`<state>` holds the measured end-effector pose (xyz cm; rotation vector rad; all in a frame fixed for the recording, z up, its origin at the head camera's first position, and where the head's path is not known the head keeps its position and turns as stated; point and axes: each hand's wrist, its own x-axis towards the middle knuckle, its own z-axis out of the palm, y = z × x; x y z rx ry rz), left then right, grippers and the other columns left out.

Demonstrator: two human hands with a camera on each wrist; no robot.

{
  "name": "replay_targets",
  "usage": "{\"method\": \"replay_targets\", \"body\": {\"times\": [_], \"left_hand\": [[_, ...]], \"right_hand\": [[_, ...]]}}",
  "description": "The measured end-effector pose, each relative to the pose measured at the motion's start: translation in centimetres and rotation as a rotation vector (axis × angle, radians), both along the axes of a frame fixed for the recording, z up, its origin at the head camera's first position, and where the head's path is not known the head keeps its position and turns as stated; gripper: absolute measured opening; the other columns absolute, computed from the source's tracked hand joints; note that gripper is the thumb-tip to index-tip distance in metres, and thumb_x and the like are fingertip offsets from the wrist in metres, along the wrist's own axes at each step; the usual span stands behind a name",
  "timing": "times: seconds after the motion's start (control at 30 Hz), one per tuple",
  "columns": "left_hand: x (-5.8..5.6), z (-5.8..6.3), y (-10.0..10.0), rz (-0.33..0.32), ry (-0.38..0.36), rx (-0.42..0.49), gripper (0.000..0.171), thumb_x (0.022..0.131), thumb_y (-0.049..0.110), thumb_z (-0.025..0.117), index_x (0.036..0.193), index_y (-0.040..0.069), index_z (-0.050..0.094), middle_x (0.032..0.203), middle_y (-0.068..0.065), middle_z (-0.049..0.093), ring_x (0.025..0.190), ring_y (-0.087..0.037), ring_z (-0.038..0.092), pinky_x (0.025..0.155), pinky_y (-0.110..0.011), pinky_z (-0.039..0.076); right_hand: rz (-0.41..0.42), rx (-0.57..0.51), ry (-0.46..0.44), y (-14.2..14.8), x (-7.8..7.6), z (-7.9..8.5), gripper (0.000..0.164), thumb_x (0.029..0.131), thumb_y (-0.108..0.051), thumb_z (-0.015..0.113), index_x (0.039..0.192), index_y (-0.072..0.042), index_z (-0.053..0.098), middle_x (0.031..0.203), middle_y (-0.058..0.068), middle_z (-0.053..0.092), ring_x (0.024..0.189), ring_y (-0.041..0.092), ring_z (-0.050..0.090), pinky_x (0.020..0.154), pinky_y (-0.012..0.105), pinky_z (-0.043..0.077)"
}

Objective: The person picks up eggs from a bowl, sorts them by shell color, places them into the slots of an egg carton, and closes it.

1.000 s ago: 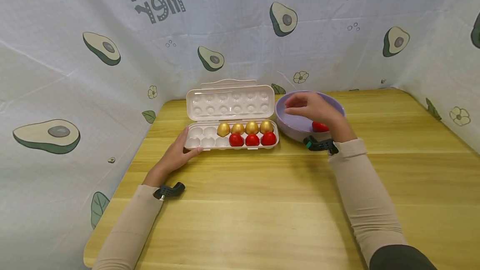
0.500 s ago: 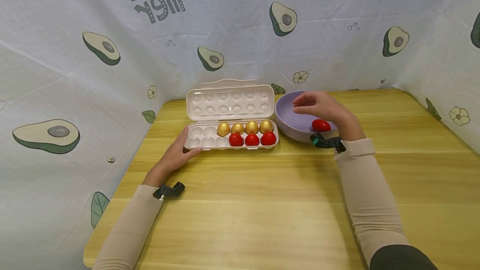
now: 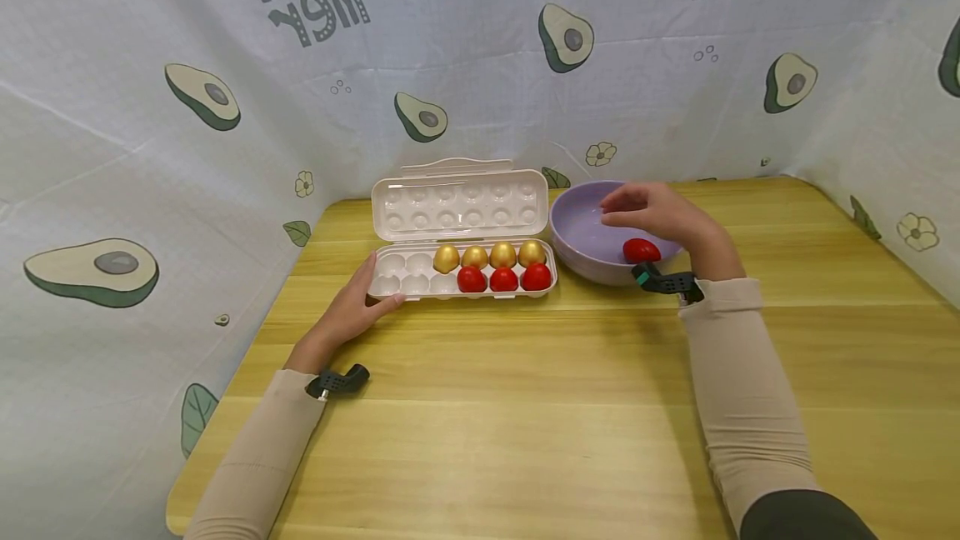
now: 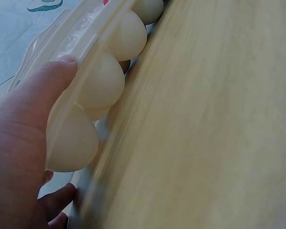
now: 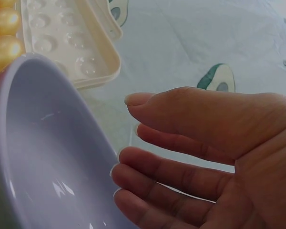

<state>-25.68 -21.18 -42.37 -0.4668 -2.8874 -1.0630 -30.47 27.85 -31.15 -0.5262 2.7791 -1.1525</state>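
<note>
My left hand (image 3: 348,311) grips the left end of a white plastic egg carton (image 3: 416,284), its thumb on the front rim in the left wrist view. The lid stands open at the back. Several golden eggs (image 3: 503,255) fill the right part of the back row, and 3 red eggs (image 3: 504,280) sit at the right of the front row; the left cups are bare. Over the purple bowl (image 3: 577,227) hovers my right hand (image 3: 663,215), fingers loosely bent with nothing between them. One red egg (image 3: 641,251) lies in the bowl below it.
The carton and bowl stand side by side near the back of a wooden table (image 3: 480,415). A white curtain (image 3: 480,48) with avocado prints hangs right behind them and along both sides. Each wrist wears a small black camera mount (image 3: 341,382).
My right hand has drifted right over the bowl, uncovering more of the red egg inside it. The left hand and carton have stayed in place.
</note>
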Motion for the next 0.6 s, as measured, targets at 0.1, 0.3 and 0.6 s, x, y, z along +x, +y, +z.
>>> {"method": "replay_targets", "body": {"times": [0.1,0.3,0.6], "left_hand": [[0.0,0.1,0.0,0.000,0.001,0.000,0.100,0.090,0.051,0.062,0.155,0.005,0.001,0.161,-0.010,0.006,0.147,-0.029,0.009,0.117,-0.049,0.013],[0.1,0.1,0.0,0.001,-0.002,-0.004,0.100,0.091,0.051,0.061,0.155,0.005,0.000,0.161,-0.011,0.006,0.147,-0.029,0.009,0.117,-0.049,0.013],[0.1,0.1,0.0,0.001,0.001,0.000,0.100,0.090,0.050,0.062,0.155,0.005,0.001,0.161,-0.011,0.007,0.146,-0.030,0.010,0.117,-0.049,0.014]], "right_hand": [[-0.006,-0.005,-0.010,0.2,0.0,0.0,0.048,0.092,-0.033,0.066,0.128,-0.003,0.057,0.125,0.016,0.060,0.115,0.031,0.055,0.097,0.051,0.046],[-0.012,0.002,-0.027,0.5,0.0,-0.2,0.050,0.092,-0.034,0.067,0.128,-0.001,0.057,0.126,0.018,0.059,0.115,0.033,0.054,0.098,0.051,0.044],[-0.044,0.014,-0.053,1.3,-0.2,-0.3,0.051,0.091,-0.036,0.067,0.128,-0.002,0.057,0.128,0.019,0.057,0.118,0.034,0.050,0.102,0.054,0.039]]}}
